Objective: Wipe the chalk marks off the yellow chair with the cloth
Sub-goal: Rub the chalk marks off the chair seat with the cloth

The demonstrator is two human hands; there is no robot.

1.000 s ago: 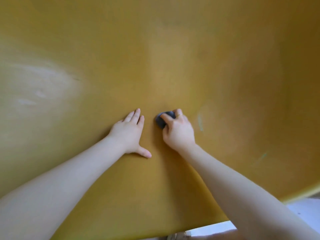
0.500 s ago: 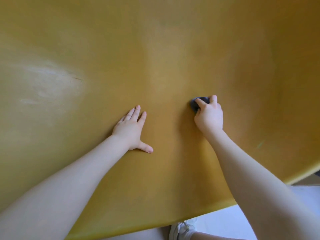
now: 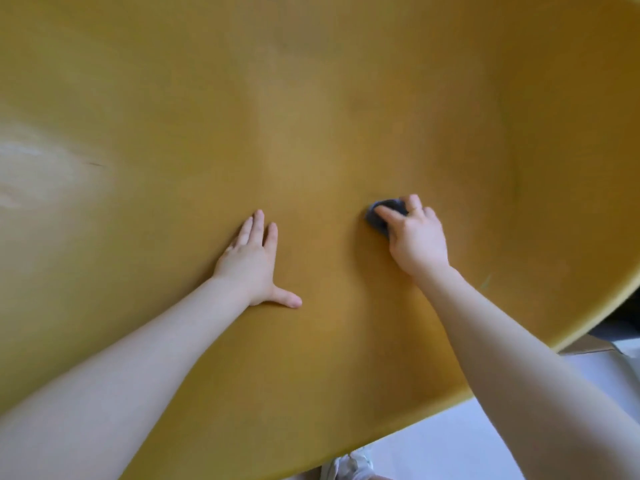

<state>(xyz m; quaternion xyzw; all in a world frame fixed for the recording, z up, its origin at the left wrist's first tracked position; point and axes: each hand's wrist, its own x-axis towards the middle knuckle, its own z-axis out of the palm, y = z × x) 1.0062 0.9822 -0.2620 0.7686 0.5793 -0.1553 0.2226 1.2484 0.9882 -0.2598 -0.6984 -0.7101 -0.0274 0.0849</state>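
- A pale floor (image 3: 485, 441) shows in the lower right corner, white with a faint bluish cast.
- A shoe (image 3: 348, 467), light grey and white, sits at the bottom edge on the floor; only its top part is in view.
- A dark shape (image 3: 620, 322) lies at the right edge; too cut off to tell what it is.
- Just below it, a flat tan piece (image 3: 588, 346) like cardboard rests on the floor.
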